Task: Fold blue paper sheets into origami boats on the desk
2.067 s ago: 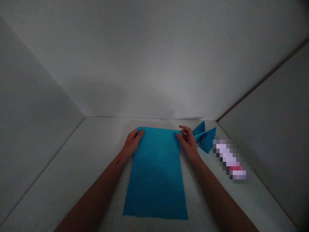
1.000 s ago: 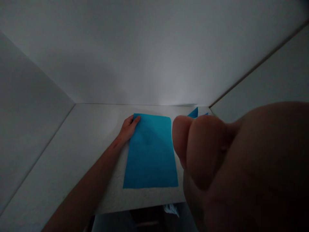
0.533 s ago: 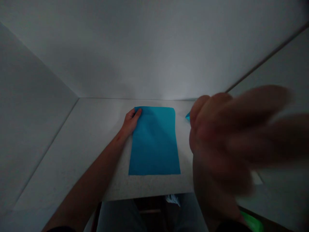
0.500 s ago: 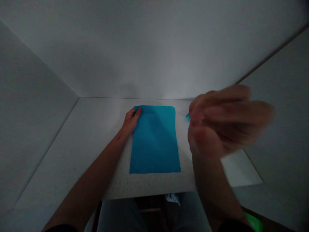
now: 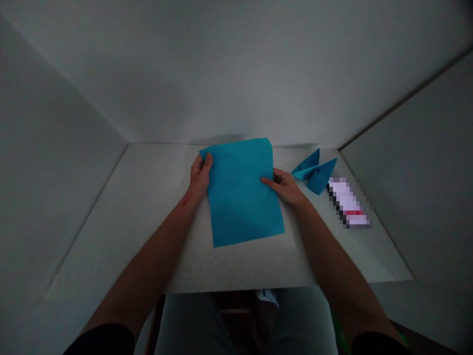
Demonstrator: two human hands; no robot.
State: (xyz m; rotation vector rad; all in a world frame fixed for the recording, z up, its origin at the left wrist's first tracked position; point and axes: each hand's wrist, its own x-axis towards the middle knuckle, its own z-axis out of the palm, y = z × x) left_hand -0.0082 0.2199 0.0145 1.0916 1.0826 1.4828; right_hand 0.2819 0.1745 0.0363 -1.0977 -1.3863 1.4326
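While held, paper points lengthwise forward.

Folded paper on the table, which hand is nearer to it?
The right. The right hand grips the right edge of the sheet, just left of the folded paper; the left hand holds the opposite edge, farther left.

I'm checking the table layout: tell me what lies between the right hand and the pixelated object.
In the head view, a folded blue paper shape lies between the right hand and the pixelated object.
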